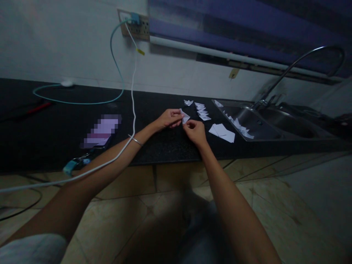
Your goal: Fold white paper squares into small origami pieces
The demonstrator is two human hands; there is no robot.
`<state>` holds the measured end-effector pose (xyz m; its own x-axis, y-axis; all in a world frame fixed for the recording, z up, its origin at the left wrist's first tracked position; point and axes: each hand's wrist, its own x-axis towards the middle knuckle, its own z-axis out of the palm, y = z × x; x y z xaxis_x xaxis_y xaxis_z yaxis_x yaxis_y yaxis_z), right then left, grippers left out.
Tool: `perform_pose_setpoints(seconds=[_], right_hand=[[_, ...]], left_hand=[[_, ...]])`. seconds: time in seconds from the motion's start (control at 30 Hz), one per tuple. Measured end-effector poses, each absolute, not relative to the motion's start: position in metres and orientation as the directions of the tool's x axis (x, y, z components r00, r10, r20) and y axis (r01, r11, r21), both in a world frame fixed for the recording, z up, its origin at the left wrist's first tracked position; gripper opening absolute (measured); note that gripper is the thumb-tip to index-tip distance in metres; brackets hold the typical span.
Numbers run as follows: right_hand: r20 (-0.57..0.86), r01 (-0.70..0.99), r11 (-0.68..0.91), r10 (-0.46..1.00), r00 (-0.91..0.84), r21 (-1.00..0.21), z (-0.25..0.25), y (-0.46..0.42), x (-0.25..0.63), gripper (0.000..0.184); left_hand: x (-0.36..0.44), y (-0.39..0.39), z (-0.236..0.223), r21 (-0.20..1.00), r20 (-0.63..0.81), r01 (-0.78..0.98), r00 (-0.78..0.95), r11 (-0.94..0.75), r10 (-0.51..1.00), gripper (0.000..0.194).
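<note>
Above the black countertop [170, 146], a small piece of folded white paper [185, 116] is pinched between my two hands. My left hand [171, 118] grips its left side, fingers closed. At its lower edge, my right hand [195, 131] pinches with thumb and finger. Just beyond stands a folded paper boat [188, 103]. A row of several similar paper boats [202, 112] lies to the right of it. Close to my right hand is a loose stack of white paper sheets [222, 132].
More folded papers [242, 128] line the rim of the steel sink [264, 124], under a curved faucet [297, 60]. A phone [103, 130] with a keychain lies left. A white cable [133, 95] hangs across my left forearm; a teal cable [82, 103] loops behind.
</note>
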<state>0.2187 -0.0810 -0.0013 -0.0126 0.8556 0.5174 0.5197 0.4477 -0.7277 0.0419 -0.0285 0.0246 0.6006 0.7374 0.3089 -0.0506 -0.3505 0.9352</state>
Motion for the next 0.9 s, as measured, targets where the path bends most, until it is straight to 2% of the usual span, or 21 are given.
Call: perform_pose_setpoints(seconds=[0.13,0.27,0.5,0.73,0.9], right_hand=[[0.491,0.555,0.451,0.867,-0.088,-0.698,0.002,-0.085,0.217,0.022],[0.459,0.496,0.433,0.885,-0.077,-0.753,0.003,-0.084,0.216,0.022],[0.39,0.222,0.368,0.918,0.065,-0.903,0.0,-0.078,0.222,0.02],[0.399,0.199,0.387,0.917,0.021,-0.9,-0.003,-0.076,0.222,0.02],[0.374,0.194,0.364,0.928,0.015,-0.911,-0.005,-0.074,0.224,0.018]], left_hand=[[0.043,-0.025,0.022,0.906,0.341,0.003,0.587,-0.423,0.734,0.035],[0.04,-0.022,0.022,0.908,0.336,0.0,0.595,-0.418,0.73,0.035],[0.037,-0.019,0.015,0.931,0.269,-0.004,0.683,-0.365,0.678,0.028],[0.036,-0.029,0.024,0.794,0.248,0.151,0.805,-0.589,0.54,0.03],[0.036,-0.033,0.027,0.773,0.239,0.177,0.809,-0.609,0.538,0.03]])
